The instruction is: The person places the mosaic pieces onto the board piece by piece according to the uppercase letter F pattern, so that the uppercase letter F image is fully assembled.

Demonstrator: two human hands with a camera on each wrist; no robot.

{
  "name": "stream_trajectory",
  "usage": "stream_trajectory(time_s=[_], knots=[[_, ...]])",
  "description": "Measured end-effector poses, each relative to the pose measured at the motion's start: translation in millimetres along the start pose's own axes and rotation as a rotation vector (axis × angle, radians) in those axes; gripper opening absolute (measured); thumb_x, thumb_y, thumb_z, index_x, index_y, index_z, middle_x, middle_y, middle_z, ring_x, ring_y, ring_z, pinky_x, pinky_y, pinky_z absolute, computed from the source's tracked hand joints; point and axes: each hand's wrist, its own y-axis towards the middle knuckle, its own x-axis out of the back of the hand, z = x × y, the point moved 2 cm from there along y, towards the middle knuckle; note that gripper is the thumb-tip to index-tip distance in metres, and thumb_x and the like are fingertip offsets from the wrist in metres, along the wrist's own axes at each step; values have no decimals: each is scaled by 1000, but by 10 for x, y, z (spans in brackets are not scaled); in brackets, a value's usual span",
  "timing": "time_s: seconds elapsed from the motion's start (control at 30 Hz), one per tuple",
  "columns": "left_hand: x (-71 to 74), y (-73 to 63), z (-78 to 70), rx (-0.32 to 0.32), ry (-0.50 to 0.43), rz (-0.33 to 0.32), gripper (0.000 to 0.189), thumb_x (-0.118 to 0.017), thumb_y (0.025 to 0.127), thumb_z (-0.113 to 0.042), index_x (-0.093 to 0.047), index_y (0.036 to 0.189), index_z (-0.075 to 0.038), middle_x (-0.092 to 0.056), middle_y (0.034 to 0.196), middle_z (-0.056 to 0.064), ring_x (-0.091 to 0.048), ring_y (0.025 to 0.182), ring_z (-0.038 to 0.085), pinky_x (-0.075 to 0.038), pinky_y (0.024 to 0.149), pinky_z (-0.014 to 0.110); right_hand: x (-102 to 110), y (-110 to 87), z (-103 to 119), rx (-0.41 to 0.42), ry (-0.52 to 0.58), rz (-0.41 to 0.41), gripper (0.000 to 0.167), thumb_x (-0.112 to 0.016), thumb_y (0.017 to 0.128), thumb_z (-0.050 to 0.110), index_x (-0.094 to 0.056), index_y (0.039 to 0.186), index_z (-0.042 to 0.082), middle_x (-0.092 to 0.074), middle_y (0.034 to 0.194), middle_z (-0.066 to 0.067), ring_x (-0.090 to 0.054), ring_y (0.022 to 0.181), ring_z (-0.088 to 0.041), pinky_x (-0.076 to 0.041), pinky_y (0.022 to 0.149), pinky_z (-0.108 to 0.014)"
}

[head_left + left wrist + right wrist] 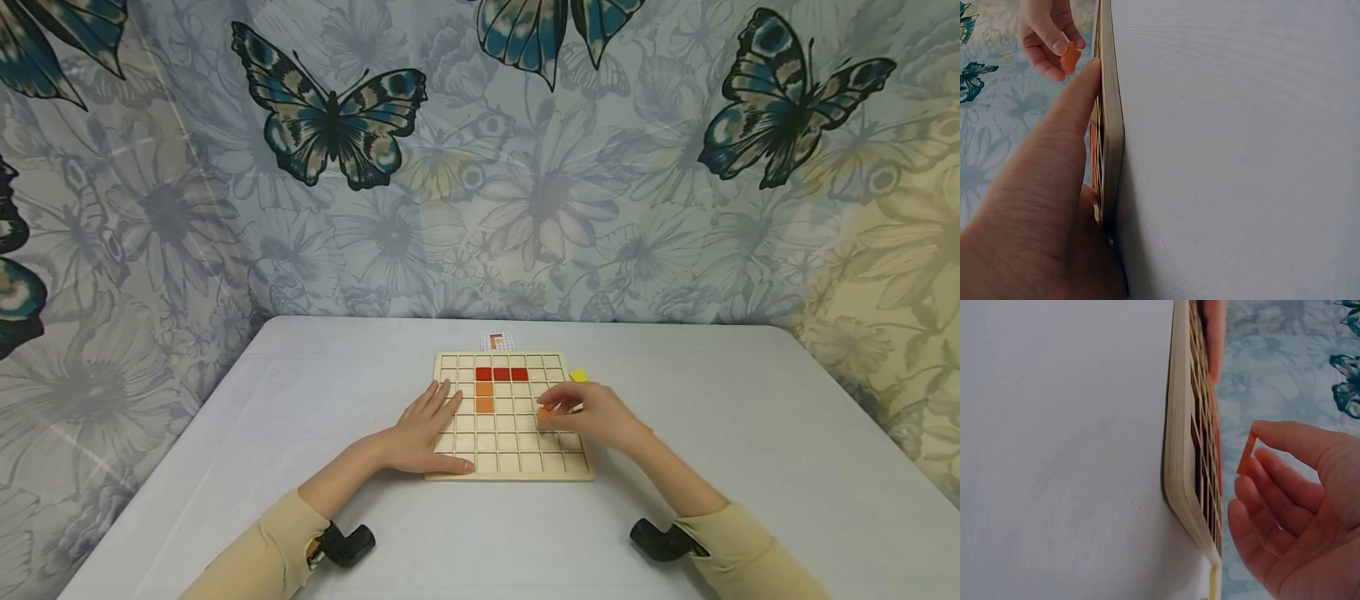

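A wooden grid board (525, 467) lies on the white table. Three red square tiles (502, 374) sit in a row near its far edge, and two orange tiles (484, 397) run down from the left one. My left hand (423, 429) rests along the board's left side with fingers spread and the thumb on the near edge. Over the board's right side, my right hand (592, 412) pinches an orange square tile (1247, 452) between thumb and fingertips. In the right wrist view this tile is held on edge, clear of the grid.
A small printed pattern card (497, 341) lies just beyond the board's far edge. Yellow tiles (578, 376) lie beside the board's far right. White tablecloth (375, 350) surrounds the board, with a butterfly-patterned wall behind. A black wrist camera (348, 546) hangs at the left cuff.
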Motion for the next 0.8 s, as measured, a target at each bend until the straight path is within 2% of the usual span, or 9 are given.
stream_trajectory(time_s=[0.23, 0.5, 0.8], knots=[[-2, 7, 5, 1, 2, 1, 108, -64, 83, -64, -9, 157, -8, 7, 162, 15, 14, 147, 31, -4, 115, 56, -105, 49, 86, 9, 29, 9, 28, -81, 80, 22, -73, 105, 10, -68, 93, 6, -62, 84, -13, -50, 72, -30], [-8, 7, 7, 9, 1, -2, 109, -64, 83, -65, -9, 157, -8, 6, 162, 15, 14, 147, 30, -5, 115, 56, -238, 127, 142, 104, 26, 36, 25, -81, 81, 20, -73, 103, 10, -68, 91, 6, -62, 80, -12, -51, 71, -27], [5, 1, -4, 5, 7, -2, 108, -63, 83, -65, -9, 157, -7, 7, 162, 16, 14, 147, 31, -5, 114, 57, -381, 199, 235, 107, -19, 71, 22, -81, 80, 19, -73, 100, 12, -67, 88, 7, -58, 77, -11, -49, 71, -27]])
